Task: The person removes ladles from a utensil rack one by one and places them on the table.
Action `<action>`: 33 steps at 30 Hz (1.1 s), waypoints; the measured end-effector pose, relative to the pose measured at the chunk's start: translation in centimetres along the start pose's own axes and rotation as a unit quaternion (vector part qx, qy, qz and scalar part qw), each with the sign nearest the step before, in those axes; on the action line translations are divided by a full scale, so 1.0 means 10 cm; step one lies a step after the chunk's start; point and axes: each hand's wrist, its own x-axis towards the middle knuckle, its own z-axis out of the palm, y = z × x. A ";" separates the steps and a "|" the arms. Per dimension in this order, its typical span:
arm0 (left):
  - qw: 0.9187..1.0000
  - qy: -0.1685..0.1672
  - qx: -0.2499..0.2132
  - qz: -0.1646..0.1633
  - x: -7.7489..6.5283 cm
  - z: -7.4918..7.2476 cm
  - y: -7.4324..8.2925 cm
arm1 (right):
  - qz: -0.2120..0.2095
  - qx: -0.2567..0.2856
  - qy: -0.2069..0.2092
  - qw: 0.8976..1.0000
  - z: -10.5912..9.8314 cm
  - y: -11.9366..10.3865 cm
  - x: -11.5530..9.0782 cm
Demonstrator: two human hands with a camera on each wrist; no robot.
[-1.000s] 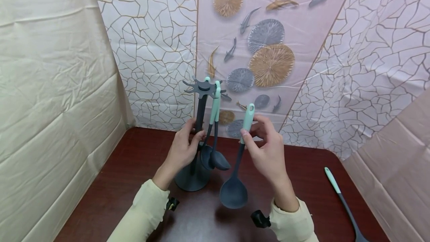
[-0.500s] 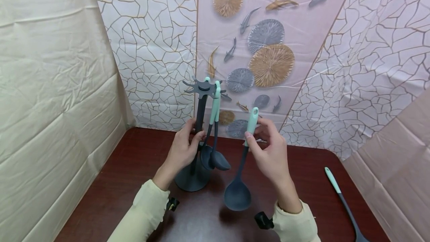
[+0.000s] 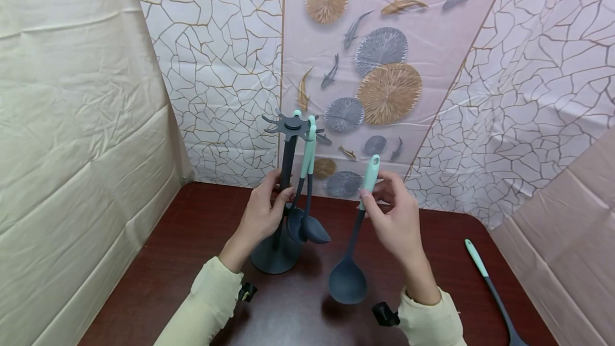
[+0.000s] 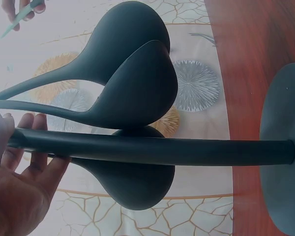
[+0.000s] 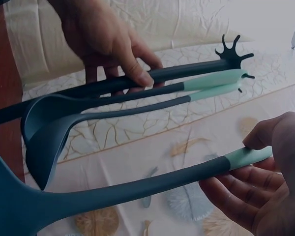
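My left hand [image 3: 261, 204] grips the dark post of a utensil stand [image 3: 287, 162], which stands upright on its round base with a hooked top. Mint-and-grey utensils with rounded bowls [image 3: 314, 229] hang from the hooks; the left wrist view shows one more bowl [image 4: 137, 191] partly behind the post. To the right, my right hand [image 3: 396, 215] pinches the mint handle of a ladle [image 3: 348, 281] between thumb and fingers. That ladle hangs bowl down, slightly tilted, apart from the stand and above the tabletop, with a shadow beneath it.
A long mint-handled utensil [image 3: 490, 287] lies near the right edge of the dark red table [image 3: 192, 282]; its head is cut off by the frame. Patterned and plain cloth walls [image 3: 221, 68] enclose the back and sides.
My right hand has moved right and slightly towards me with the ladle, widening the gap to the stand. The left hand and stand have stayed put.
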 end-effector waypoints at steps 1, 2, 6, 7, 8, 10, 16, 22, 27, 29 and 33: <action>1.000 0.000 0.000 -0.001 0.00 0.00 0.00 | 0.002 -0.006 -0.001 1.000 -0.01 0.01 0.00; 1.000 0.000 -0.001 -0.001 0.00 0.00 0.01 | 0.003 -0.012 -0.001 1.000 -0.02 0.01 0.00; 1.000 0.001 -0.002 0.002 0.00 -0.01 0.02 | 0.001 -0.028 0.000 1.000 -0.05 -0.08 -0.02; 1.000 0.002 -0.002 0.003 0.00 -0.01 0.02 | -0.002 -0.030 0.000 1.000 -0.06 -0.12 -0.02; 1.000 0.002 -0.001 0.004 0.00 -0.01 0.02 | -0.005 -0.029 0.000 1.000 -0.06 -0.15 -0.02; 1.000 0.003 0.000 0.004 0.00 -0.01 0.02 | -0.014 -0.029 -0.003 0.999 -0.07 -0.21 -0.02; 1.000 0.001 0.001 -0.001 0.00 -0.01 0.01 | -0.025 -0.039 -0.005 0.999 -0.09 -0.25 -0.04; 1.000 0.003 -0.001 -0.002 -0.01 0.00 0.01 | -0.008 -0.039 -0.010 0.999 -0.10 -0.04 -0.06; 1.000 0.002 -0.001 -0.004 -0.01 -0.01 0.00 | 0.015 -0.026 -0.021 0.999 -0.13 0.18 -0.09; 1.000 0.002 -0.002 -0.003 -0.01 0.00 0.00 | 0.022 -0.020 -0.027 0.999 -0.14 0.22 -0.11; 1.000 0.002 -0.004 0.000 -0.01 0.00 -0.01 | 0.030 -0.027 -0.036 0.999 -0.17 0.28 -0.14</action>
